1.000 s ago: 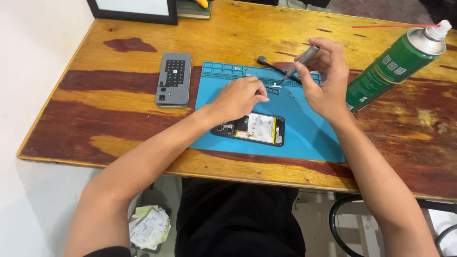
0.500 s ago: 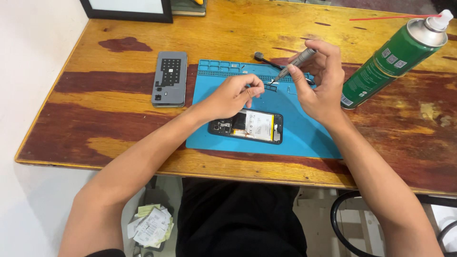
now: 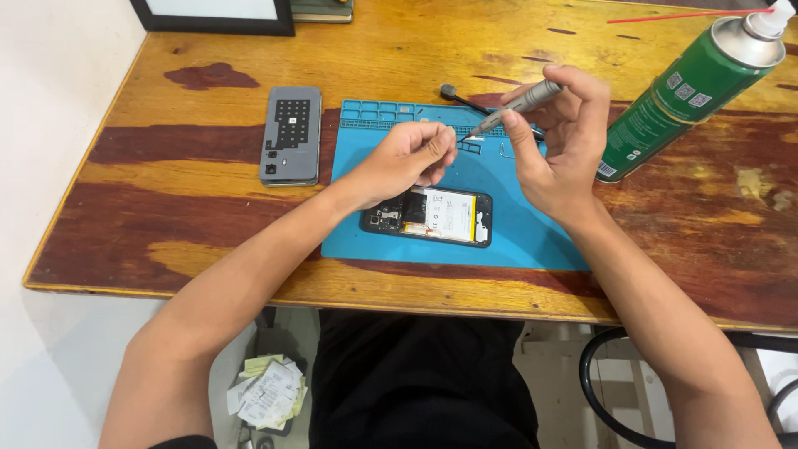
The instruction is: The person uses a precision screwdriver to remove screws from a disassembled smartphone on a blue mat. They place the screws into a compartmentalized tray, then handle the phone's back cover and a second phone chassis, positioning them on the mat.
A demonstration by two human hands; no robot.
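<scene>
Blue silicone, the work mat lies on the worn wooden table, and on it, near its front edge, rests an opened phone with its back off, so that the battery with its white label and yellow edge faces up. From the head camera, the right hand holds a slim grey screwdriver pinched between thumb and fingertips, tip slanted down toward the left hand, apparently so the two can meet above the mat. That left hand's fingers are curled together, thumb against forefinger (whether they grip something tiny I cannot tell). Left of the mat lies a grey back cover, set aside clear of the work. At the right a green spray can lies tilted, with small white square labels on its side and a thin red straw at its white nozzle. A dark tool rests by the mat's tray compartments.
</scene>
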